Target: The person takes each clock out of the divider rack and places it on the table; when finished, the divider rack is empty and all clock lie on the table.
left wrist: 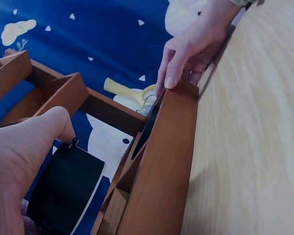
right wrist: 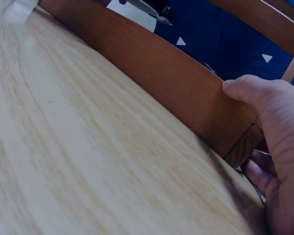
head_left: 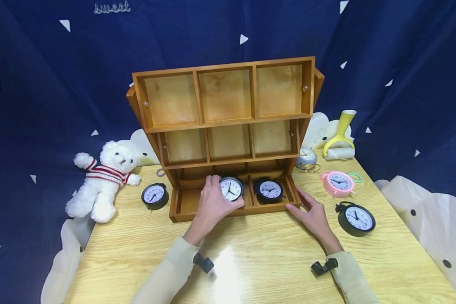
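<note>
A brown wooden tiered shelf point(head_left: 228, 122) stands on the table, its trays split into compartments. My left hand point(head_left: 213, 200) grips a round black alarm clock point(head_left: 232, 189) with a white dial at the middle compartment of the bottom tray point(head_left: 184, 217). In the left wrist view, the black casing of the clock point(left wrist: 66, 188) shows between thumb and fingers, above the tray edge. Another black alarm clock point(head_left: 270, 191) sits in the right compartment. My right hand point(head_left: 313, 217) holds the tray's right front corner, thumb on the front board point(right wrist: 186, 88) and fingers around the side.
On the left are a white teddy bear point(head_left: 106, 181) and a black clock point(head_left: 155, 196). To the right stand a black clock point(head_left: 357, 218), a pink clock point(head_left: 338, 184), a lavender clock point(head_left: 306, 158) and a yellow-handled lint roller point(head_left: 342, 135). A blue curtain point(head_left: 197, 33) hangs behind.
</note>
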Available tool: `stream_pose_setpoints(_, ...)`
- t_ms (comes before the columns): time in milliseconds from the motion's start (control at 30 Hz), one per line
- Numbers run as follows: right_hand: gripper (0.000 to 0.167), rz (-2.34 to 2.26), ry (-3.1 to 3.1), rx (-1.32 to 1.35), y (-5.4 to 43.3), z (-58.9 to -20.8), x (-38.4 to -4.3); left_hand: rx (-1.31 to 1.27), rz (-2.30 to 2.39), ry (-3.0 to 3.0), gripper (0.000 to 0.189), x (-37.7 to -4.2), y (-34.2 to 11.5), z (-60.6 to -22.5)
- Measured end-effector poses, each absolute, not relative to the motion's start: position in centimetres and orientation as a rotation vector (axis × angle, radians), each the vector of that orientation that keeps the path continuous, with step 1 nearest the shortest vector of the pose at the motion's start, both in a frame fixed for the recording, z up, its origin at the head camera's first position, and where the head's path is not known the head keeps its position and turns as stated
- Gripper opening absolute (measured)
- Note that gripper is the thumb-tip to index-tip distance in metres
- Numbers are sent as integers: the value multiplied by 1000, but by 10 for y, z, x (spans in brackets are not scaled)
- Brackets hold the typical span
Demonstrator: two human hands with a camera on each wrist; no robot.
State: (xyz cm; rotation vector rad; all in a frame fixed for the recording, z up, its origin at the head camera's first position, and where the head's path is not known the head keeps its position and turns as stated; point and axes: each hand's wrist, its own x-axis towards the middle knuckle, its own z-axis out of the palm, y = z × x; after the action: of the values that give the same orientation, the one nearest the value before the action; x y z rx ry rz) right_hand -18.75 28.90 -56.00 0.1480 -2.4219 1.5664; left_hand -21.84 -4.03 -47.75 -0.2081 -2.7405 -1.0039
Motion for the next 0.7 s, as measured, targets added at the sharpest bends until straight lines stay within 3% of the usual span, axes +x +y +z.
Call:
stream_pose_setpoints(133, 72, 1562, -2410, 142, 297, -582, -196, -184, -1052, -2722, 84, -212, -47, -477)
stream_pose_setpoints(700, 72, 1566, -2417, 127, 297, -581, -195, -17, -1029, -2656, 86, -170, -106, -471)
